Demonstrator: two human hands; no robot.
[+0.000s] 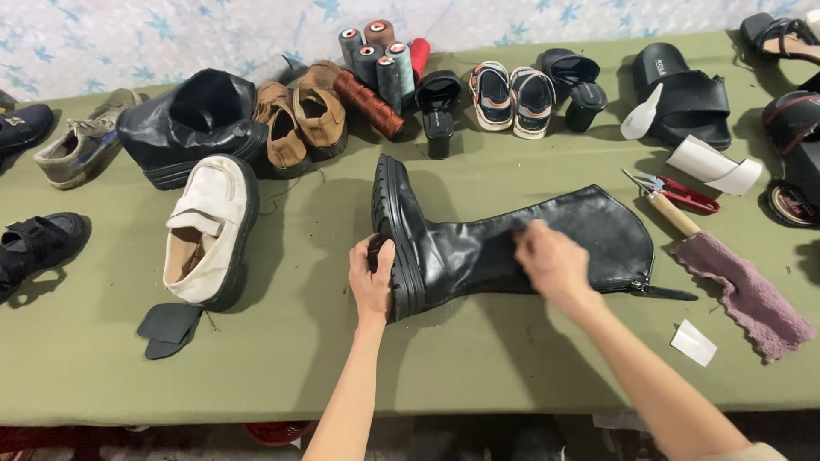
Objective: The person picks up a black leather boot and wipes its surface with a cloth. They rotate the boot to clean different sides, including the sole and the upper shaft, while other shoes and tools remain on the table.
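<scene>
Seen from above, two bare forearms reaching over a tabletop (282, 341) covered in olive-green cloth. Nearest, left hand (372, 275) curled around the heel end of the thick sole of a tall black leather boot (478, 248), fingers wrapped over the edge and gripping it. Right hand (551, 260) blurred, resting palm-down on the boot's shaft with fingers loosely spread; whether it grips anything cannot be told. Boot lying on its side at the middle of the tabletop, sole to the left, open top and zip pull to the right. Just right of the boot, a small white card (693, 342), a mauve cloth (743, 294), a wooden-handled tool (673, 213) and red snips (683, 195). To the left, a cream shoe (209, 230) with a black insole piece (169, 328) at its toe, and a black sandal (38, 243) at the edge. Farther back, a second black boot (192, 128) standing open and empty, a grey trainer (81, 145), a pair of brown shoes (303, 119), thread spools (380, 60) standing in a cluster with one lying down, small striped sandals (512, 98), black heeled shoes (568, 81), a black slide sandal (688, 94) and a curled white strip (713, 166). Behind everything, a pale wall covering (171, 34) with blue star shapes.
</scene>
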